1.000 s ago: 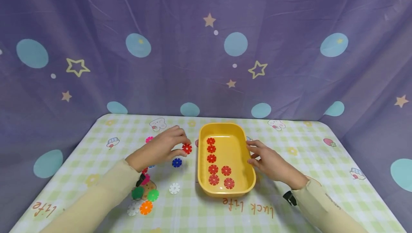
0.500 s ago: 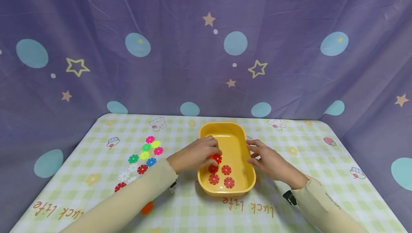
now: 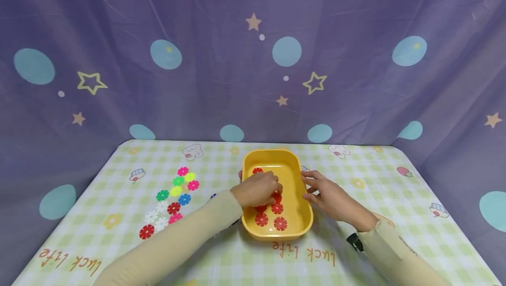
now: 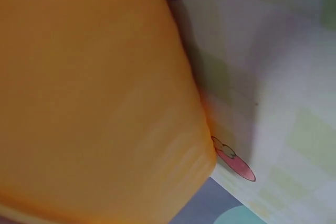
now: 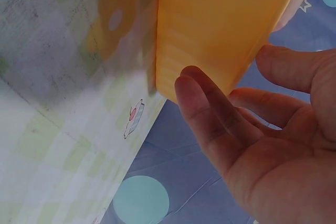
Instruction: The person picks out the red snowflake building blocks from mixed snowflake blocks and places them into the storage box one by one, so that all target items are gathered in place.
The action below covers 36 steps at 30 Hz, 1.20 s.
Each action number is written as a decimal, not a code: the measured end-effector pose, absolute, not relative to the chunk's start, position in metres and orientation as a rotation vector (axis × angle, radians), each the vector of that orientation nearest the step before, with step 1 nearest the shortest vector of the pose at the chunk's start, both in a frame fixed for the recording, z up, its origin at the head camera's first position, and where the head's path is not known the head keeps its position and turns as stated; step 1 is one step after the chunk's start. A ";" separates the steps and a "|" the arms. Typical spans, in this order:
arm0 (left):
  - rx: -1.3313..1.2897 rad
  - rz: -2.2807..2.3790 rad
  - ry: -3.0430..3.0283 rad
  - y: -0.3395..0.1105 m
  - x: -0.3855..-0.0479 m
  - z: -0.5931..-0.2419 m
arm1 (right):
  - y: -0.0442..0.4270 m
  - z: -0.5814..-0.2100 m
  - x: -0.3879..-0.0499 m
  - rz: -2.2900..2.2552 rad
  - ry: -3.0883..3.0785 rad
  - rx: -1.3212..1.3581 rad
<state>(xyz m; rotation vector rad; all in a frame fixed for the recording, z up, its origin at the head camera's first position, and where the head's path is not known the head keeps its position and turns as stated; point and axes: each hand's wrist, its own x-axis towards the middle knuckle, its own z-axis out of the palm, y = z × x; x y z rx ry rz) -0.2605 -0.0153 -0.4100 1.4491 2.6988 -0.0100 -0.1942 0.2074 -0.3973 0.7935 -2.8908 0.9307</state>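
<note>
My left hand reaches into the yellow tray and pinches a red snowflake disc low over its floor. Just below it, on the near side, lies another red disc. More red discs sit in the tray's left part, some of them hidden by the hand. My right hand touches the tray's right rim with relaxed fingers. In the right wrist view, that hand's thumb is at the rim and its fingers are beside the outer wall. The left wrist view shows mostly the tray's outer wall.
Left of the tray, loose discs in several colours lie on the checked tablecloth, among them a blue disc and a red disc. My left sleeve covers part of that area. A purple curtain hangs behind the table.
My left hand has carried the red disc from left of the tray over its rim and further right inside. The right hand has stayed at the tray's right side.
</note>
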 end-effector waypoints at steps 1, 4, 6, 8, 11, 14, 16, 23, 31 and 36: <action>1.454 -0.020 2.707 -0.015 -0.260 -0.409 | 0.207 -0.397 -0.194 0.933 -2.890 0.793; 1.462 -0.021 2.741 -0.019 -0.259 -0.404 | 0.207 -0.397 -0.194 0.932 -2.892 0.792; 1.467 0.008 2.776 -0.025 -0.258 -0.398 | 0.208 -0.397 -0.194 0.931 -2.890 0.795; 1.468 0.073 2.816 -0.036 -0.258 -0.391 | 0.208 -0.397 -0.194 0.926 -2.886 0.800; 1.486 0.201 2.873 -0.059 -0.259 -0.380 | 0.207 -0.397 -0.194 0.923 -2.881 0.804; 1.467 0.324 2.921 -0.089 -0.260 -0.371 | 0.207 -0.397 -0.193 0.912 -2.887 0.796; 1.414 0.362 2.951 -0.111 -0.259 -0.367 | 0.207 -0.397 -0.193 0.908 -2.892 0.788; 1.059 0.374 2.934 -0.182 -0.252 -0.374 | 0.206 -0.396 -0.192 0.902 -2.898 0.765; 0.632 0.444 2.739 -0.226 -0.237 -0.393 | 0.207 -0.396 -0.193 0.898 -2.895 0.768; 0.479 0.376 2.763 -0.241 -0.233 -0.391 | 0.207 -0.396 -0.193 0.906 -2.901 0.775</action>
